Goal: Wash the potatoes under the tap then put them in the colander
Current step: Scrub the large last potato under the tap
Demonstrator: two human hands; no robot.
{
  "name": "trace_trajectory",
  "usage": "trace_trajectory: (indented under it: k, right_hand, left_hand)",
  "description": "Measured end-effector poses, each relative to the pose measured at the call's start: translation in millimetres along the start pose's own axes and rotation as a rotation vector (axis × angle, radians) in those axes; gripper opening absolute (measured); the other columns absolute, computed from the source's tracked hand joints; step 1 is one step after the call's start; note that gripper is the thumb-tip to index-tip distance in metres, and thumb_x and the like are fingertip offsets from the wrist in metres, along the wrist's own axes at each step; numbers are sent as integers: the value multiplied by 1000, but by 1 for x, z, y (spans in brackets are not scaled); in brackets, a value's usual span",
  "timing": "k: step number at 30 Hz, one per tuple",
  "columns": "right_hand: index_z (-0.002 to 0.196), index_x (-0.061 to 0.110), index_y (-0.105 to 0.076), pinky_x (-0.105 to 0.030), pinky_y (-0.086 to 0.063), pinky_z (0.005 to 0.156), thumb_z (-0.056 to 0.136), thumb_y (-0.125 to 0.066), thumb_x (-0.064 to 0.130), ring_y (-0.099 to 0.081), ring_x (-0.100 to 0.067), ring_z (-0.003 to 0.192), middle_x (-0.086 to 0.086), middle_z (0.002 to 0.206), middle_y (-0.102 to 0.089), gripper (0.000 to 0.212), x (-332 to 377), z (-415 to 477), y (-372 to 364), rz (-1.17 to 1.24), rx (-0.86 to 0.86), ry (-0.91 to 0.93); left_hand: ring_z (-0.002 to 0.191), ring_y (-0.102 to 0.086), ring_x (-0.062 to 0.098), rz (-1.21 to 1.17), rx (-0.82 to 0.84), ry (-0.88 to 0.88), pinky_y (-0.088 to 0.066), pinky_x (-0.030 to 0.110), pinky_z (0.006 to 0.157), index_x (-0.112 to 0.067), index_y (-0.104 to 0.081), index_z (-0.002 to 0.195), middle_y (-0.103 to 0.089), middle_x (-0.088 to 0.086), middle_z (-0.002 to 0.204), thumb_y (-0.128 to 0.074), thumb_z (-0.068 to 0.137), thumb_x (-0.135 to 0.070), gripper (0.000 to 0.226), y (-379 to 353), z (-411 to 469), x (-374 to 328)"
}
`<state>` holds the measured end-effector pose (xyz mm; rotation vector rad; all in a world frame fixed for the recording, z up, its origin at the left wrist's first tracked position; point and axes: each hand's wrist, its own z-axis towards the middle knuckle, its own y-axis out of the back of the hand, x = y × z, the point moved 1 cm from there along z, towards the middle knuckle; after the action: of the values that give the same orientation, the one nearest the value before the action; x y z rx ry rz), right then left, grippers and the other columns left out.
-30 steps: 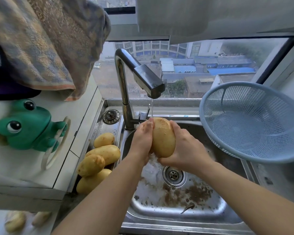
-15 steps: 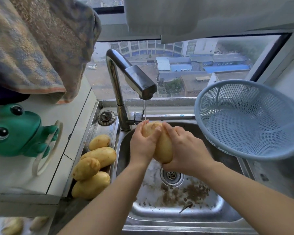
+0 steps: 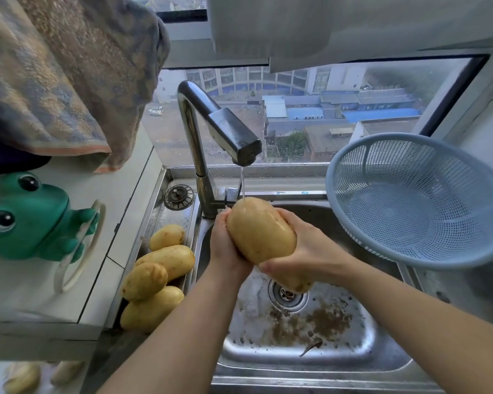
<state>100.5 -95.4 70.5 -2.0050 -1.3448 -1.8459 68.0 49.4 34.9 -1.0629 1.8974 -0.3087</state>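
Both hands are up under the tap (image 3: 225, 129), and a thin stream of water (image 3: 242, 183) runs straight onto the top end of the large potato (image 3: 261, 233). The potato is lifted above the sink (image 3: 296, 354) and tilted, its wet tip at eleven o'clock and its lower end at five o'clock, poking out over the drain (image 3: 288, 295).

The left hand (image 3: 225, 245) cups the potato from nine o'clock, back of the hand to the camera and fingers curled round the far side, mostly hidden. The right hand (image 3: 305, 251) clamps on from three o'clock, fingers wrapped over the upper flank and thumb lying across the lower front. That's a firm two-handed hold. Both forearms come in from six o'clock, wrists bent inward.

At three o'clock of the hands, the blue colander (image 3: 427, 206) is perched tilted on the sink's right edge, mouth toward the camera. At eight o'clock, four unwashed potatoes (image 3: 160, 268) are heaped on the ledge just beside the basin. Brown dirt (image 3: 319, 322) speckles the sink floor near the drain. A green frog toy (image 3: 32, 220) looks on from nine o'clock, under a hanging towel (image 3: 54, 75).
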Motion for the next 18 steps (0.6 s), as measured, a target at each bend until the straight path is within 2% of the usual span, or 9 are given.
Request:
trace_trajectory:
  k: [3, 5, 7, 9, 12, 14, 16, 18]
  right_hand:
    - [122, 35, -52, -26, -57, 79, 47, -77, 60, -68, -7, 92, 8, 107, -67, 83, 3, 3, -3, 241, 46, -94]
    - [112, 29, -59, -34, -58, 83, 51, -77, 66, -71, -13, 90, 3, 102, -71, 74, 3, 5, -7, 363, 24, -151]
    - [114, 21, -63, -42, -56, 89, 53, -74, 75, -72, -20, 91, -3, 101, -74, 82, 0, 7, -10, 458, 28, -219]
    - [113, 17, -67, -45, -55, 90, 55, -64, 80, -72, -24, 92, -7, 100, -75, 86, -3, 9, -12, 525, 40, -289]
    - [114, 16, -69, -45, -53, 94, 65, -50, 83, -71, -25, 96, -9, 103, -74, 85, -8, 16, -16, 559, -17, -354]
    - [120, 15, -66, -45, -49, 99, 86, -36, 73, -67, -24, 103, -9, 111, -71, 73, -5, 19, -20, 473, -83, -348]
    - [127, 16, -60, -41, -44, 104, 98, -25, 59, -61, -21, 110, -6, 119, -65, 63, 1, 21, -24, 373, -156, -280]
    - [127, 21, -56, -37, -42, 104, 101, -23, 52, -57, -17, 111, 0, 119, -61, 52, 7, 21, -25, 324, -206, -189]
  left_hand:
    - [105, -64, 33, 130, -109, -220, -49, 52, 97, -13, -61, 119, -66, 18, 114, -48, 87, -61, 60, -7, -7, 9]
    - [112, -62, 23, 267, -131, -372, -50, 44, 98, -22, -55, 128, -61, 9, 125, -52, 87, -60, 55, -12, -14, 11]
    - [117, -55, 11, 386, -130, -488, -46, 32, 100, -33, -47, 130, -52, -1, 135, -59, 82, -59, 56, -14, -21, 14]
    - [128, -47, 11, 503, -130, -537, -41, 35, 108, -42, -37, 135, -40, -2, 145, -62, 67, -64, 76, -12, -24, 21]
    - [136, -37, 12, 646, -124, -495, -34, 37, 114, -37, -22, 149, -27, -3, 151, -66, 53, -66, 109, -9, -26, 25]
    - [134, -41, 17, 643, -108, -422, -36, 41, 112, -37, -19, 150, -31, -2, 149, -72, 50, -62, 116, -11, -25, 19]
    - [125, -51, 24, 525, -81, -344, -43, 46, 106, -35, -25, 148, -42, 3, 143, -79, 61, -51, 104, -13, -20, 9]
    - [115, -59, 27, 358, -94, -271, -49, 47, 99, -26, -35, 145, -52, 8, 136, -77, 75, -43, 82, -12, -9, -2]
